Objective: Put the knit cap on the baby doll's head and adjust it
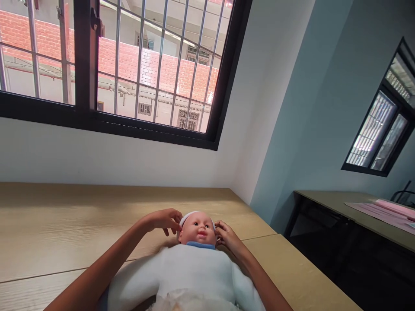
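Baby doll (199, 255) lies face up on the near part of the pale wooden table (81, 211), head toward the far wall, and here are both hands at that head! Left hand (167, 220) at the left side, fingers bent and partly spread, tips right at the white headband (188, 217). Over to the right side, and it's the right hand (227, 236), fingers curled in close by the doll's cheek and the band's other end. Are they pinching the fabric? Cannot tell, for either hand; the tips are too small and partly hidden. Down the body now: white top (194, 274), blue collar (201, 245), and a sheer, ruffled piece (191, 301) at the near edge of view (quite the outfit). Beyond, on the far left, a black-framed window (86, 56) with bars; far right, a dark table (324, 197) carrying pink cloth (382, 211).
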Available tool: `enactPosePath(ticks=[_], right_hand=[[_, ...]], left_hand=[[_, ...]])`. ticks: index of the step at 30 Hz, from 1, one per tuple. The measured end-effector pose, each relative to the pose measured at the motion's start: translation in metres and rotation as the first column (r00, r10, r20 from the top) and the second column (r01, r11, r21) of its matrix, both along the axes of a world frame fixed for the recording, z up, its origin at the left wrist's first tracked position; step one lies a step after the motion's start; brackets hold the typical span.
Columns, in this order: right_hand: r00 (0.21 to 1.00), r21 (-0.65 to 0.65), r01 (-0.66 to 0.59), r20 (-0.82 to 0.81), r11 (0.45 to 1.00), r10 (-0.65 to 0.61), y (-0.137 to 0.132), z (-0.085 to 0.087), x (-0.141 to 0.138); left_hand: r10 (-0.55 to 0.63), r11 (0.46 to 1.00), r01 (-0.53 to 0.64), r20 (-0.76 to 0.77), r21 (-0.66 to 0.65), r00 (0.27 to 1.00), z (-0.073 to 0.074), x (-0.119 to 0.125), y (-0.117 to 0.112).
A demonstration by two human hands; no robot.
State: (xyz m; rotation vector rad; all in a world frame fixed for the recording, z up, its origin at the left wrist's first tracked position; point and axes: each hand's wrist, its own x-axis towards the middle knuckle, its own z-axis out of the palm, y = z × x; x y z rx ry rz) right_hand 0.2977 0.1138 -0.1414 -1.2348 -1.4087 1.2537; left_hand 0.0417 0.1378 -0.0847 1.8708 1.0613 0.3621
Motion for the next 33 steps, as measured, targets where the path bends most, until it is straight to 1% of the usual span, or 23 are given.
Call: enactPosePath(ticks=[4, 9, 13, 17, 22, 26, 30, 33], right_hand=[[1.0, 0.057, 0.017, 0.023, 0.998, -0.019, 0.001, 0.001, -0.001], [0.998, 0.154, 0.055, 0.03, 0.987, -0.06, 0.003, 0.0, -0.003], [0.994, 0.226, 0.108, 0.004, 0.968, -0.111, 0.003, 0.001, -0.003], [0.991, 0.283, 0.135, -0.027, 0.95, -0.132, 0.002, 0.005, -0.003], [0.988, 0.324, 0.155, -0.065, 0.933, -0.141, -0.003, 0.012, -0.005], [0.987, 0.334, 0.154, -0.085, 0.93, -0.133, -0.007, 0.017, -0.005], [0.986, 0.327, 0.141, -0.13, 0.934, -0.104, -0.01, 0.019, -0.004], [0.98, 0.287, 0.122, -0.189, 0.95, -0.068, -0.01, 0.019, -0.002]], left_hand=[[0.051, 0.998, -0.052, 0.038, 0.024, 0.998, -0.004, 0.009, -0.001], [0.15, 0.984, -0.156, 0.067, 0.088, 0.986, -0.005, 0.019, -0.005], [0.171, 0.977, -0.18, 0.08, 0.113, 0.982, -0.002, 0.018, -0.005], [0.134, 0.982, -0.147, 0.112, 0.122, 0.985, 0.005, 0.013, -0.005], [0.078, 0.987, -0.095, 0.129, 0.129, 0.989, 0.018, 0.009, -0.01], [0.042, 0.994, -0.055, 0.135, 0.092, 0.99, 0.027, 0.008, -0.014], [0.0, 0.997, -0.011, 0.153, 0.072, 0.988, 0.03, 0.005, -0.015], [-0.035, 0.997, 0.024, 0.158, 0.068, 0.987, 0.03, 0.003, -0.014]])
